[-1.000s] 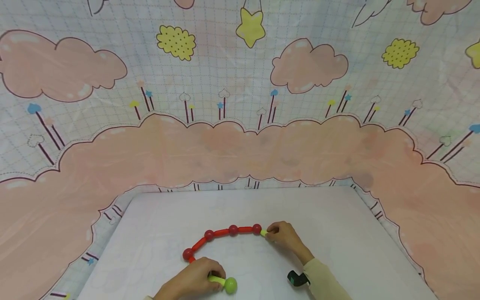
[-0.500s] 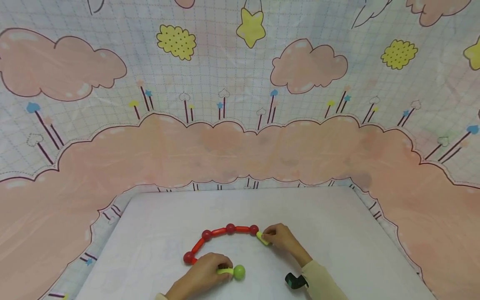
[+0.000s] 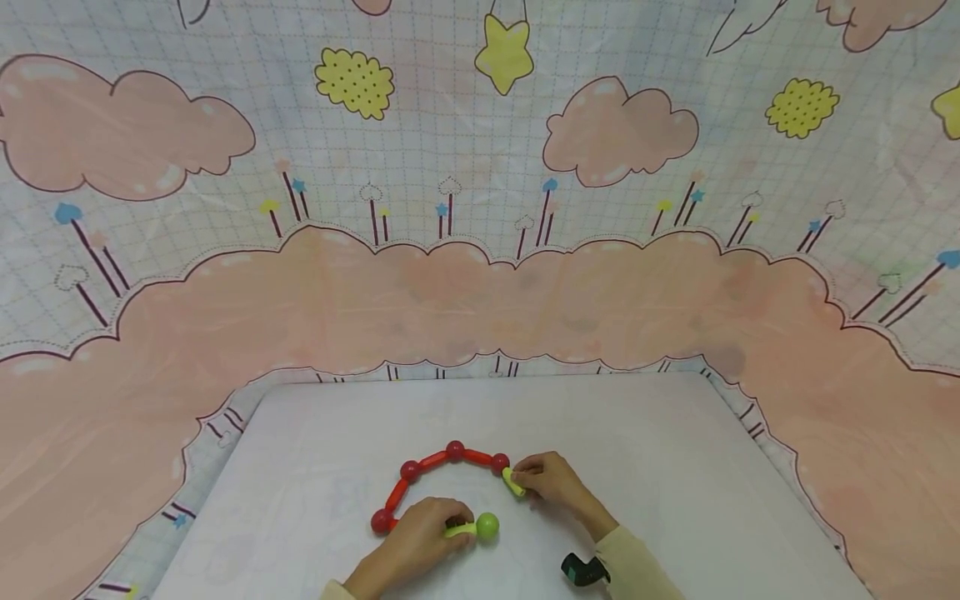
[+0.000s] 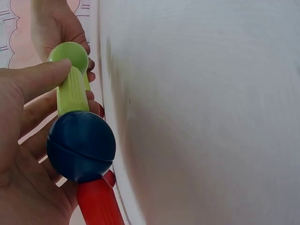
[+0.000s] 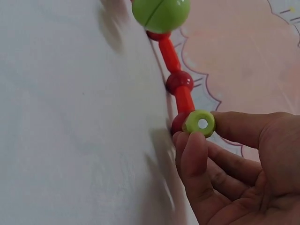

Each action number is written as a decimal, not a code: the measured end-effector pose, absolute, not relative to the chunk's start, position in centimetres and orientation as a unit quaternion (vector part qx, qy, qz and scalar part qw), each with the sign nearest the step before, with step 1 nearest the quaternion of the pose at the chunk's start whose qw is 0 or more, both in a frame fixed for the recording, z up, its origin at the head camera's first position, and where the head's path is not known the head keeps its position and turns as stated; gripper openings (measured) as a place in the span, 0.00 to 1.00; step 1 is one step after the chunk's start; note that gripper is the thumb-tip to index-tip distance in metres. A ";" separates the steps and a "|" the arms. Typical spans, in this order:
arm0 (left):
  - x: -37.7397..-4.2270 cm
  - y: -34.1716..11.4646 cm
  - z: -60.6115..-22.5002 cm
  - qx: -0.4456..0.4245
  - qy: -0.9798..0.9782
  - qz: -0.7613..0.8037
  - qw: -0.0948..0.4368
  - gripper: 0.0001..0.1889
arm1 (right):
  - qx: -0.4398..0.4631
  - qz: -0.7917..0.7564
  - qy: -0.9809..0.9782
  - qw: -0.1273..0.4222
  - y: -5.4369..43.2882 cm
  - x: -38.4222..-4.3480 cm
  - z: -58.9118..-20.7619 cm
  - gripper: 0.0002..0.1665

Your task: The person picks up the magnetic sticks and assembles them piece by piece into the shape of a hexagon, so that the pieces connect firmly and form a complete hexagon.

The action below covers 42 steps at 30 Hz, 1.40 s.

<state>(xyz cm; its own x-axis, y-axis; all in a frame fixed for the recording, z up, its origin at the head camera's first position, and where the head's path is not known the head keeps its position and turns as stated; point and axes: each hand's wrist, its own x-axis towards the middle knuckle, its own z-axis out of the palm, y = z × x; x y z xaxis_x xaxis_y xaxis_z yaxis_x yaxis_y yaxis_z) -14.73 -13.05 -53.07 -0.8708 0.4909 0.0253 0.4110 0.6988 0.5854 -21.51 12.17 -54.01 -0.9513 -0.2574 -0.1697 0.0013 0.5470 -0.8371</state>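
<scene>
A chain of red magnetic rods (image 3: 433,460) and red balls (image 3: 454,451) curves over the white table. My left hand (image 3: 429,533) pinches a yellow-green magnetic rod (image 4: 72,91) between thumb and fingers. That rod has a green ball (image 3: 487,526) at one end and a dark blue ball (image 4: 80,145) at the other; a red rod (image 4: 99,204) joins the blue ball. At the chain's right end, my right hand (image 3: 557,482) pinches another yellow-green rod (image 3: 513,482) that meets a red ball (image 3: 500,464). Its free end shows a silver disc (image 5: 202,123), apart from the green ball.
The white tabletop (image 3: 675,467) spreads around the chain. A black camera piece (image 3: 583,570) sits at the right wrist. Behind the table hangs a cloth (image 3: 480,308) printed with clouds and stars.
My left hand has moved right and away from me with the green ball. My right hand has shifted slightly left, its rod now angled toward me. The chain is bent more tightly.
</scene>
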 end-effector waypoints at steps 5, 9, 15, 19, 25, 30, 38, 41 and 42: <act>-14.8 -12.6 -53.3 0.249 0.920 0.298 0.050 0.10 | -0.068 -0.494 0.855 0.142 11.9 -21.3 -54.0 0.16; -14.9 -12.2 -53.4 0.249 0.919 0.303 0.039 0.09 | -0.076 -0.520 0.837 0.150 11.7 -21.1 -54.0 0.17; -15.0 -11.6 -53.2 0.242 0.917 0.313 0.043 0.09 | -0.078 -0.542 0.821 0.159 11.1 -20.7 -54.1 0.17; -15.1 -11.2 -53.3 0.243 0.914 0.322 0.040 0.08 | -0.081 -0.546 0.819 0.160 10.7 -20.5 -54.2 0.17; -15.3 -10.7 -53.7 0.248 0.913 0.323 0.031 0.09 | -0.094 -0.543 0.819 0.158 10.4 -20.2 -54.3 0.17; -15.3 -10.5 -54.0 0.245 0.915 0.319 0.029 0.08 | -0.097 -0.544 0.818 0.160 10.3 -19.8 -54.3 0.17; -14.9 -10.9 -53.6 0.222 0.920 0.320 0.048 0.08 | -0.106 -0.523 0.833 0.144 10.5 -19.9 -54.4 0.13; -14.6 -11.7 -52.8 0.198 0.923 0.326 0.049 0.08 | -0.104 -0.509 0.846 0.123 10.7 -20.2 -54.1 0.12; -14.6 -12.1 -52.4 0.191 0.924 0.328 0.046 0.09 | -0.103 -0.503 0.851 0.115 10.7 -20.3 -54.0 0.12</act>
<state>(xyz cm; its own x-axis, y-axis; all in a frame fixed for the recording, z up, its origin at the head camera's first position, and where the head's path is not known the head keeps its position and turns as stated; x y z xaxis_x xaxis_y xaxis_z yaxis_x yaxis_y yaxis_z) -14.57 -12.12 -52.44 -0.9231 0.3826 0.0397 0.3220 0.7124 0.6235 -20.35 10.72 -54.03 -0.9524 -0.2910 -0.0911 -0.0605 0.4733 -0.8788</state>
